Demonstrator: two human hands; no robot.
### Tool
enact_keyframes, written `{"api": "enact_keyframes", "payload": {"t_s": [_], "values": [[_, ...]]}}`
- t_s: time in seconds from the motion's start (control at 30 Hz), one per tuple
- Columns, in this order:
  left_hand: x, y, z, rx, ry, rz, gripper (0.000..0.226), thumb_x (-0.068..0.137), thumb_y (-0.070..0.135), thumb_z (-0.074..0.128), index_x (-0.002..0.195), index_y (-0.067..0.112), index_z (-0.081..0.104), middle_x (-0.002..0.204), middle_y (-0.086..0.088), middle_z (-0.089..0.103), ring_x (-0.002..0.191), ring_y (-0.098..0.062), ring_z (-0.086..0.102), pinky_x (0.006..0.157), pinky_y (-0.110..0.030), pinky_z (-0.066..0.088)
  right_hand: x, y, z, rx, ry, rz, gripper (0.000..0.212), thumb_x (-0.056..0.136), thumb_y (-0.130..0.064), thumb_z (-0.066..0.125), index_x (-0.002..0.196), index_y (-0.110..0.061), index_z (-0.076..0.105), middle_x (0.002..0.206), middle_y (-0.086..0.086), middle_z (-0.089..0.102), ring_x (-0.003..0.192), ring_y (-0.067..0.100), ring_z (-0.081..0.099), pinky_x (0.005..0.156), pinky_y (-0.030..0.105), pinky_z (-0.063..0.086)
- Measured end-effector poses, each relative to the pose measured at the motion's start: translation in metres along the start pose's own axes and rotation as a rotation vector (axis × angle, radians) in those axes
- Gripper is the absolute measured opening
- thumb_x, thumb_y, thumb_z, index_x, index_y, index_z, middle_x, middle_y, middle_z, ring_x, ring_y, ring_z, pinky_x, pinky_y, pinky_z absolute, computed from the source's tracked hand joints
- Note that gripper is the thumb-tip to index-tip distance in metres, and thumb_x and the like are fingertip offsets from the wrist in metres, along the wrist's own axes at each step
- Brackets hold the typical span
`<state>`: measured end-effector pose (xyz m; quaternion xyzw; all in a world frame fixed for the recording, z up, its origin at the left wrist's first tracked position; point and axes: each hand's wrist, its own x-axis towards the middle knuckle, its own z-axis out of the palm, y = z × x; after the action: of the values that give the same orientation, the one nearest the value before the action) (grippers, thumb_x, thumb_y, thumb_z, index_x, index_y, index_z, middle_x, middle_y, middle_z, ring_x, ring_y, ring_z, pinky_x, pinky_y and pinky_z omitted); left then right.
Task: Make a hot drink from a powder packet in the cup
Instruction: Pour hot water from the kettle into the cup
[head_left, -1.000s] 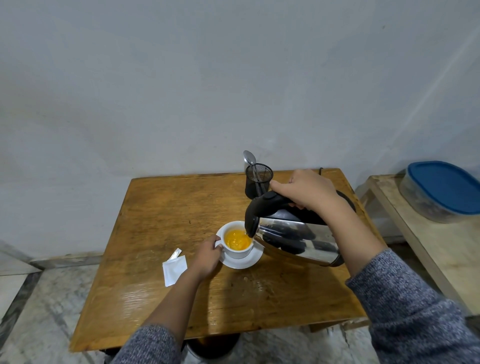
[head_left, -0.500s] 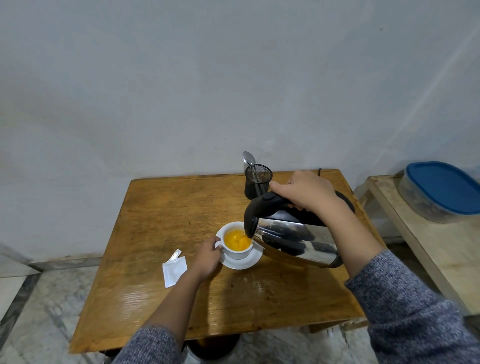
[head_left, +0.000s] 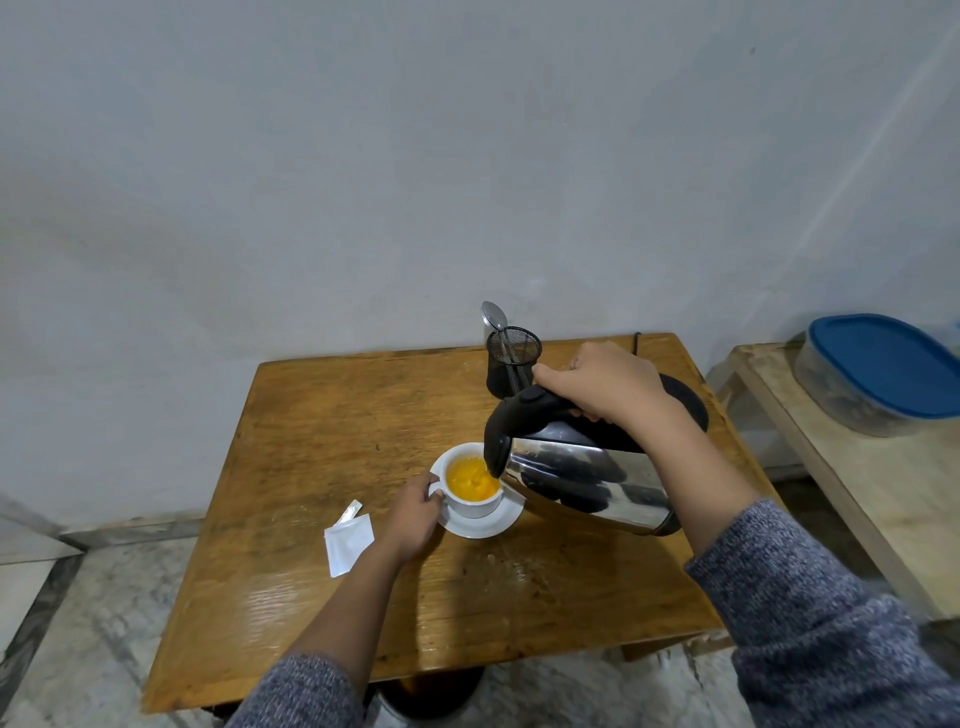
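- Pouring: right hand (head_left: 605, 387), grip closed round the black handle of the steel kettle (head_left: 582, 475), which tilts with its spout over the cup (head_left: 474, 486).
- Cup sits on a white saucer (head_left: 483, 522) on the desk (head_left: 322, 415); orange liquid inside.
- Left hand (head_left: 415, 514), grip closed on the cup handle, just left of the spout.
- Torn white packet (head_left: 349, 540) lies flat left of the left hand.
- Mesh holder (head_left: 511, 364) with spoon (head_left: 493, 316) stands behind the right hand.

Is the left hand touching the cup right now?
Touching. In the head view the left hand has its fingers wrapped on the handle of the cup.
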<state>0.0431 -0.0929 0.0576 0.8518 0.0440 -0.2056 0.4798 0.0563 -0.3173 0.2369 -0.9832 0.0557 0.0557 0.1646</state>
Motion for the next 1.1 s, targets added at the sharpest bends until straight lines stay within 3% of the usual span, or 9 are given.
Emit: {"api": "enact_keyframes", "payload": {"t_s": [0.2, 0.57, 1.1], "values": [[0.001, -0.001, 0.001, 0.014, 0.002, 0.006, 0.033, 0.095, 0.02, 0.045, 0.127, 0.014, 0.051, 0.132, -0.012, 0.055, 0.117, -0.027, 0.053, 0.102, -0.042, 0.044, -0.001, 0.0, 0.0, -0.013, 0.024, 0.001, 0.061, 0.087, -0.06, 0.037, 0.057, -0.015, 0.064, 0.046, -0.004, 0.055, 0.053, 0.015, 0.056, 0.065, 0.029, 0.045], [0.002, -0.003, 0.003, 0.05, 0.013, 0.0, 0.035, 0.095, 0.019, 0.043, 0.129, 0.012, 0.048, 0.134, -0.012, 0.053, 0.119, -0.028, 0.051, 0.097, -0.038, 0.042, -0.001, 0.002, 0.002, -0.011, 0.017, 0.005, 0.06, 0.087, -0.06, 0.036, 0.052, -0.017, 0.06, 0.043, -0.004, 0.054, 0.051, 0.014, 0.056, 0.056, 0.025, 0.039], [0.0, -0.003, 0.0, 0.023, 0.01, -0.006, 0.034, 0.095, 0.021, 0.045, 0.127, 0.016, 0.051, 0.133, -0.01, 0.055, 0.119, -0.026, 0.052, 0.103, -0.044, 0.044, -0.005, -0.01, -0.006, -0.017, 0.018, 0.013, 0.055, 0.087, -0.057, 0.039, 0.049, -0.02, 0.052, 0.042, -0.005, 0.05, 0.048, 0.012, 0.052, 0.051, 0.023, 0.033]]}}
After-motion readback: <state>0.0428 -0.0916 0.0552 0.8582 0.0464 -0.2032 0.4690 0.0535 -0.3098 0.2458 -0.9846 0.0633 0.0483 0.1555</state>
